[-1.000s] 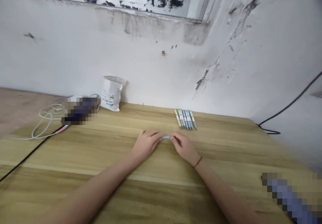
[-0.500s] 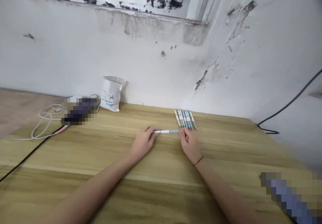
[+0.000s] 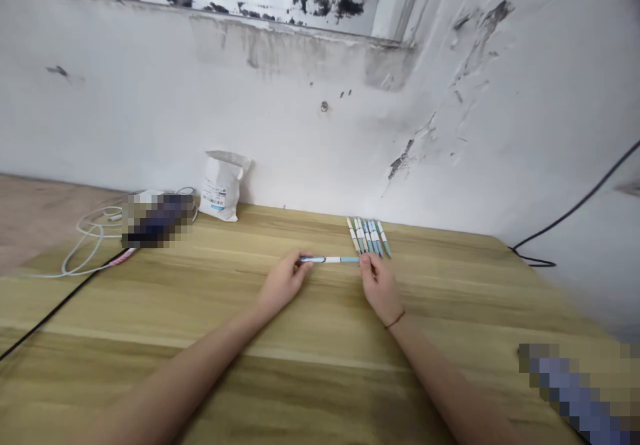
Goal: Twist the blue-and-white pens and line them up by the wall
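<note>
Blue pen [image 3: 332,259] between left fingers [image 3: 302,269] and right fingers [image 3: 367,265]

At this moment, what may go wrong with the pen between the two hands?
The pen might slip or roll away, because the left hand and the right hand seem to hold it only near its ends. The right hand is also close to the row of pens, so it might bump them out of place.

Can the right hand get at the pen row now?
Likely yes: the right hand is near the pen row, nothing visible between, though it holds one end of a pale-blue pen.
</note>
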The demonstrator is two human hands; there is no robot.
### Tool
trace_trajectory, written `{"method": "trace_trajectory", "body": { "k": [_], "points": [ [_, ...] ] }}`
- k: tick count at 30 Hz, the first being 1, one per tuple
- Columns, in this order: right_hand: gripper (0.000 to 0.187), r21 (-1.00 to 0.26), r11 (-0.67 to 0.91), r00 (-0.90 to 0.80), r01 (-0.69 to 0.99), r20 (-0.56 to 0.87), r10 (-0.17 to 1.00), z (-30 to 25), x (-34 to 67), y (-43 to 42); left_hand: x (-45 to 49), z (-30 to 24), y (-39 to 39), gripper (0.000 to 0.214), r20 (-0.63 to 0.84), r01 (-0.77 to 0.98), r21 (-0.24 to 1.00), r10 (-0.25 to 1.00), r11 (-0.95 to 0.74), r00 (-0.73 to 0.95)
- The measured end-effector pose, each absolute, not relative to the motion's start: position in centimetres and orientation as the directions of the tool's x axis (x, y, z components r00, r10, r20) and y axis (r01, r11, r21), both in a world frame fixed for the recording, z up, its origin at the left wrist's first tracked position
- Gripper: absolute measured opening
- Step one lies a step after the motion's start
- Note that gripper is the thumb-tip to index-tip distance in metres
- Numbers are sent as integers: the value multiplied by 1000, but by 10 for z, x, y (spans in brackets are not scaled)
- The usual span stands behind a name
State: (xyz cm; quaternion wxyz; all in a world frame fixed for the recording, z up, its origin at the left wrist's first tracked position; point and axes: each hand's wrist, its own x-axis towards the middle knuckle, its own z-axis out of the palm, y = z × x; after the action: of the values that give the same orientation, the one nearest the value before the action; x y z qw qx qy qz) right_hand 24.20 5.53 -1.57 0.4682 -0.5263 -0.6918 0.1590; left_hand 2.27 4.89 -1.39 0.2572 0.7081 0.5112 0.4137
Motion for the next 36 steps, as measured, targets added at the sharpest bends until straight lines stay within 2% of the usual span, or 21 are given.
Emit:
{"method": "trace_trajectory", "body": {
  "k": [9, 16, 23, 30, 36],
  "points": [
    [34, -707, 404, -11, 580, 489, 872, -16, 240, 55, 24, -1, 45, 39, 227, 483, 838, 967, -253, 114],
    [35, -708, 396, -35, 585, 465, 884, -17, 240, 54, 20, -9, 53, 33, 233, 347, 906, 970, -243, 70],
    [32, -720, 431, -2, 543, 512, 859, -18, 239, 54, 22, 0, 47, 42, 199, 439, 872, 976, -218, 89],
    [32, -683, 439, -52, 584, 508, 860, -14, 238, 51, 19, -9, 54, 41, 186, 228, 954, 980, -197, 66],
    [32, -717, 431, -39, 548, 493, 869, -12, 238, 53, 21, -13, 56, 46, 210, 153, 964, 976, -217, 58]
  ]
}}
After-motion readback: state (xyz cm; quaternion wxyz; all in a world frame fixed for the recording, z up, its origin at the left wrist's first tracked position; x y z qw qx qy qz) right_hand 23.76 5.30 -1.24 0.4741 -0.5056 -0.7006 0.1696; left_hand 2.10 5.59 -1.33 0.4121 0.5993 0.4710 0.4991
